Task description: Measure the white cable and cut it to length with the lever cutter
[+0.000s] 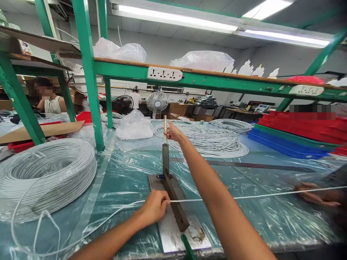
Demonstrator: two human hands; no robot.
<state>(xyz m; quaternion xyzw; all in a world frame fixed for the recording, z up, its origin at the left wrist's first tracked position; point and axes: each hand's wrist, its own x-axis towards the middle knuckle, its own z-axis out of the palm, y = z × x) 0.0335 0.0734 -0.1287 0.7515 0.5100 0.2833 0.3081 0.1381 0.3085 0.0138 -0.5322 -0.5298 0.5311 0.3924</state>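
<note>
My left hand [155,207] is closed on a thin white cable [260,195], pinching it just left of a steel lever cutter [175,207]. The cable crosses the cutter's bar and runs on to the right, passing my right forearm. My right hand [174,133] is wrapped round the upright lever handle [165,124], which stands raised. Under the tool lies a metal base plate [165,234], with a spring [161,176] near the pivot. A large coil of white cable [73,184] sits at the left, and a loose length loops from it towards my left hand.
Another person's hand [317,193], blurred, is near the cable at right. Loose cable coils [217,141] lie behind the cutter, beside a plastic bag [135,124]. Red and blue trays [284,142] are stacked right. A green handle [187,247] is at the front edge; a green post [89,79] rises left.
</note>
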